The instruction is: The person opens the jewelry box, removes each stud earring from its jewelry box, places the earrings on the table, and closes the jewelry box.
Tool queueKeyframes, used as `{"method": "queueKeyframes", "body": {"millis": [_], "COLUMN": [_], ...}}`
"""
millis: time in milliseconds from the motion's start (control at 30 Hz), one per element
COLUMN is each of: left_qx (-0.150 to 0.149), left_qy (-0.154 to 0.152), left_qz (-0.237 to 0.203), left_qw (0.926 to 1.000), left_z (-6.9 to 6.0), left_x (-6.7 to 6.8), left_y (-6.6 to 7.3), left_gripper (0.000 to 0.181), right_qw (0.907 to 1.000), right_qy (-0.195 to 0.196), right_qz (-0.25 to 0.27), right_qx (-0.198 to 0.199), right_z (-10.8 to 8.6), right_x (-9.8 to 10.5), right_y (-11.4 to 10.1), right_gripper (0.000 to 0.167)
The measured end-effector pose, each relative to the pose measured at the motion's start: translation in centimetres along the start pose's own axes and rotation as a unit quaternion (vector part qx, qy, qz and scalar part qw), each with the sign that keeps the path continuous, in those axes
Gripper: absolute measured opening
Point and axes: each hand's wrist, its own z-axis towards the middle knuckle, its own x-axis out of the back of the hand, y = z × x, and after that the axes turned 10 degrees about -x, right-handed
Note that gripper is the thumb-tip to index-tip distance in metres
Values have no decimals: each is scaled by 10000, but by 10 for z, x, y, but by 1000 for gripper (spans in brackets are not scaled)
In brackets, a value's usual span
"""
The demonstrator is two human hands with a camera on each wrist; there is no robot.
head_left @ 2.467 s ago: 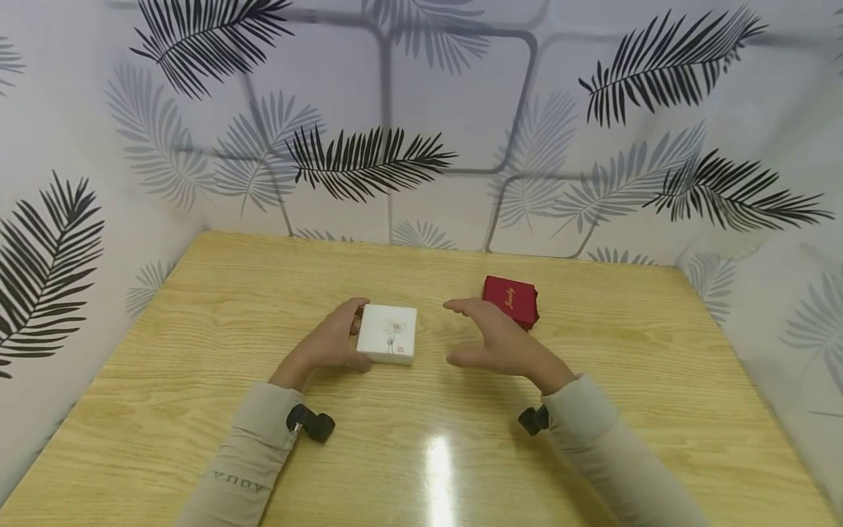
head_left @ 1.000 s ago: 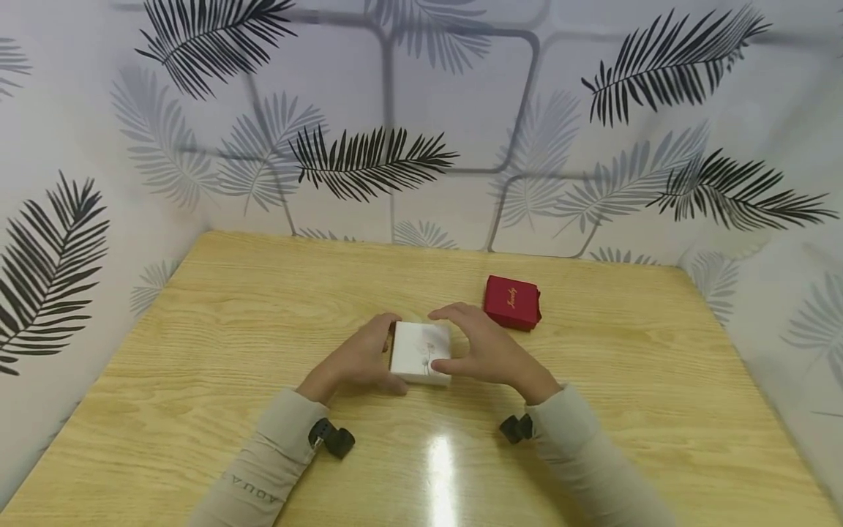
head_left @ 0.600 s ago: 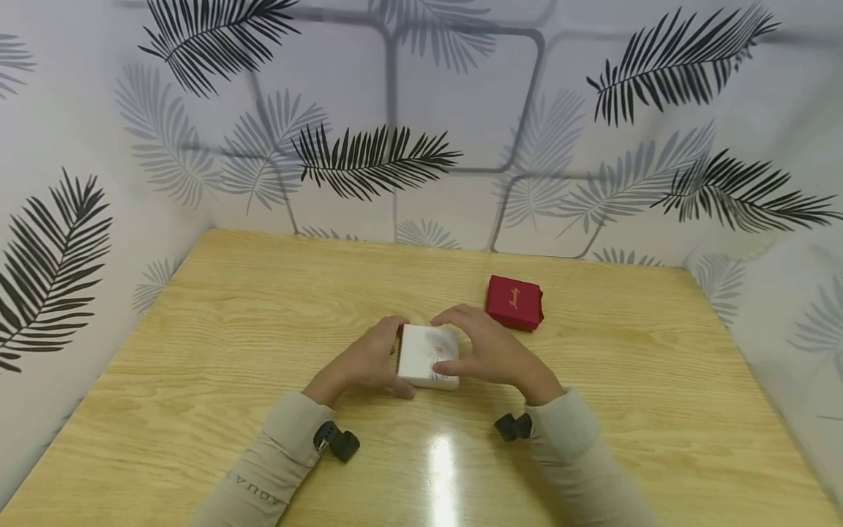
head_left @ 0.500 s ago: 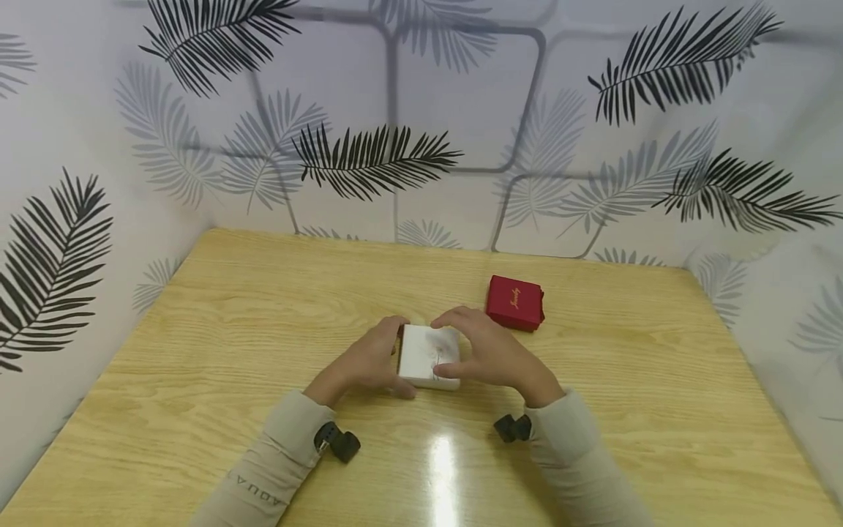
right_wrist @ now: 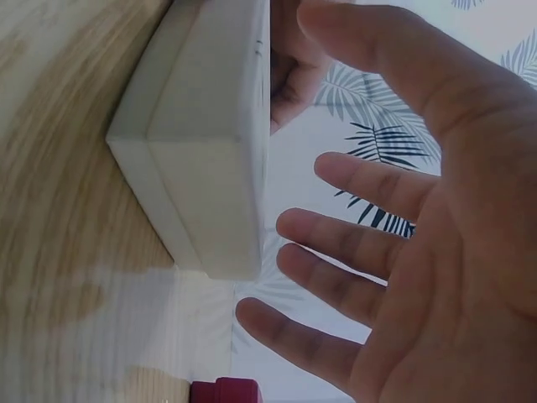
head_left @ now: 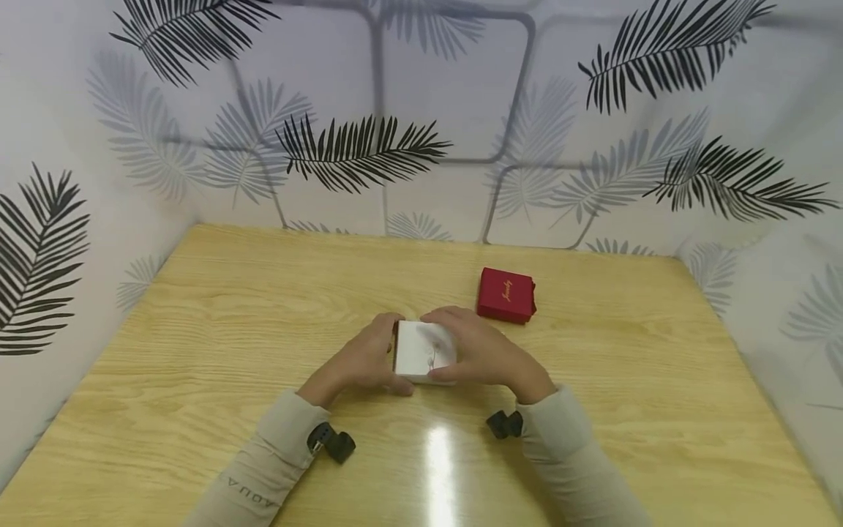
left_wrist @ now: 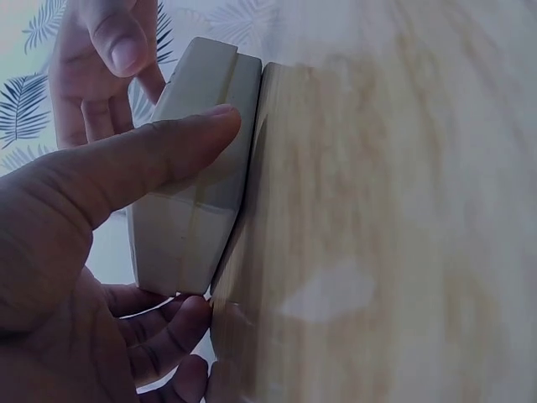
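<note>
A white square lidded box (head_left: 424, 350) with a flower drawing on top rests on the wooden table. My left hand (head_left: 365, 357) grips its left end. In the left wrist view the thumb (left_wrist: 180, 149) presses one side of the box (left_wrist: 189, 239) and the curled fingers (left_wrist: 168, 344) lie at the opposite side. My right hand (head_left: 484, 351) hovers at the box's right end, covering part of it in the head view. The right wrist view has the right hand's fingers (right_wrist: 344, 243) spread and apart from the box (right_wrist: 197, 193).
Behind and to the right of the white box lies a dark red box (head_left: 506, 295) with gold lettering, its edge also visible in the right wrist view. The wooden table (head_left: 230, 307) meets a leaf-patterned wall (head_left: 435, 197) at the back and sides.
My left hand has moved the white box rightward and closer to me. My right hand has come left, from beside the red box to over the white box's right end.
</note>
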Motion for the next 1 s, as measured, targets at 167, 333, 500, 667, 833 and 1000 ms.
{"method": "queueKeyframes", "body": {"millis": [167, 333, 500, 667, 833, 1000], "left_qx": [-130, -167, -53, -112, -209, -241], "left_qy": [-65, -203, -344, -412, -428, -433], "left_qz": [15, -177, -473, -628, -586, -582], "left_qw": [9999, 9995, 9983, 9971, 9971, 9971], "left_z": [0, 0, -2, -3, -2, -2], "left_x": [0, 0, 2, 3, 2, 3], "left_y": [-2, -4, -5, -7, -9, -10], "left_gripper": [113, 114, 111, 107, 106, 104], "right_qw": [9999, 9998, 9998, 9996, 9994, 9994], "right_qy": [-100, -160, -183, -234, -229, -198], "right_qz": [40, 71, -24, -151, -216, -178], "right_qx": [-2, 27, 40, -58, -171, -224], "right_z": [0, -1, -2, -1, -1, 1], "right_x": [-3, -4, -6, -10, -13, -17], "right_y": [-2, -4, -5, -6, -8, -8], "right_gripper": [75, 74, 75, 78, 81, 83]}}
